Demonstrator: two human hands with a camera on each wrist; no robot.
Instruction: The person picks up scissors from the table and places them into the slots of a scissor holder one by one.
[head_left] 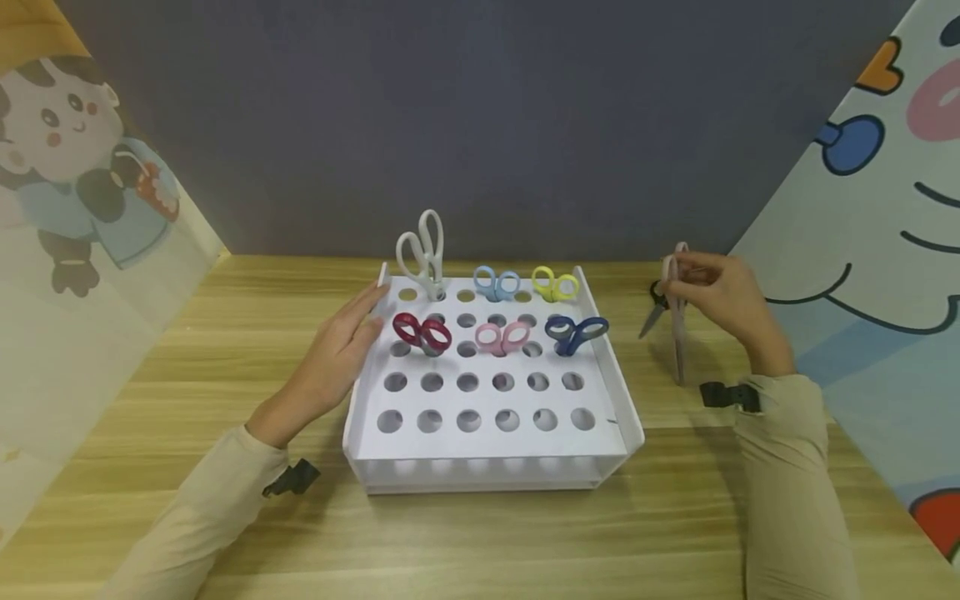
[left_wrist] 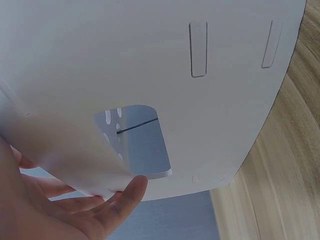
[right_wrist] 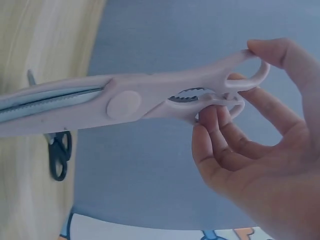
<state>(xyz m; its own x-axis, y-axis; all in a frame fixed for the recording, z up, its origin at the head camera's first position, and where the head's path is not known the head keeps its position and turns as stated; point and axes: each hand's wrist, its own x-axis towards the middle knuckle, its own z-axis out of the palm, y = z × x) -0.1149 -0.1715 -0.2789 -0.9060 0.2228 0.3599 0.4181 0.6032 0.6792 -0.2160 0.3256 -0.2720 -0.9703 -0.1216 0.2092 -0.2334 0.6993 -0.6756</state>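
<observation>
My right hand (head_left: 723, 292) holds pale pinkish scissors (right_wrist: 145, 95) by the handle loops, blades pointing down toward the table in the head view. Serrated edges show between the blades and inside the handles in the right wrist view. My left hand (head_left: 337, 350) rests against the left side of a white holed rack (head_left: 487, 437), fingertips at its back corner. In the rack stand white scissors (head_left: 426, 262), light blue scissors (head_left: 497, 285), yellow scissors (head_left: 555, 286), red scissors (head_left: 422, 332), pink scissors (head_left: 502, 337) and dark blue scissors (head_left: 574, 332).
Black-handled scissors (head_left: 655, 308) lie on the wooden table (head_left: 480, 550), just behind the held pair. The rack's side panel (left_wrist: 220, 125) has a rounded cutout. A grey wall (head_left: 480, 125) rises behind, and cartoon-printed panels flank both sides.
</observation>
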